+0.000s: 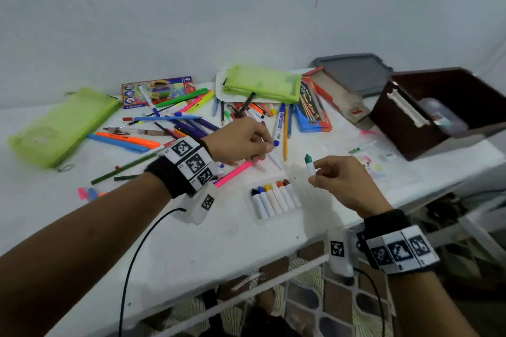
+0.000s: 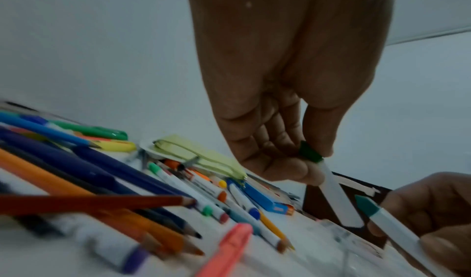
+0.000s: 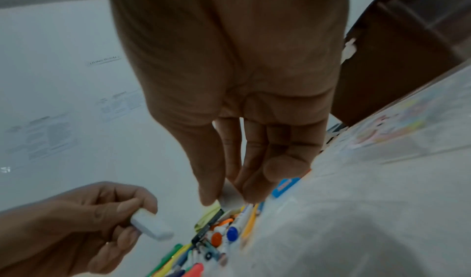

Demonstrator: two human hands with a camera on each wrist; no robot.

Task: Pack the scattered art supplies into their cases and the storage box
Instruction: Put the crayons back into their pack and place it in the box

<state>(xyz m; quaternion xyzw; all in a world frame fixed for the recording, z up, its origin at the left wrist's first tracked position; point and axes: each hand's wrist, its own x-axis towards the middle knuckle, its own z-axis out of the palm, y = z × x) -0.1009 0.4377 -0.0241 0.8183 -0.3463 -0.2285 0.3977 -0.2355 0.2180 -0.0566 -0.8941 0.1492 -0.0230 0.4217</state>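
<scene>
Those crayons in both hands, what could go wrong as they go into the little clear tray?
The left hand pinches its green crayon only near the tip, so it might slip. The clear tray sits loose near the table edge; a push could slide it. The right hand holds a teal crayon over loose pens, which might roll.

The storage box is cut off at the right edge, its contents too blurred to tell

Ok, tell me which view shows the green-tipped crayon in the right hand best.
The head view: the green-tipped crayon stands upright and whole, pinched by the right hand. The left wrist view shows it blurred at the frame edge. In the right wrist view the fingers hide all but a pale sliver.
</scene>
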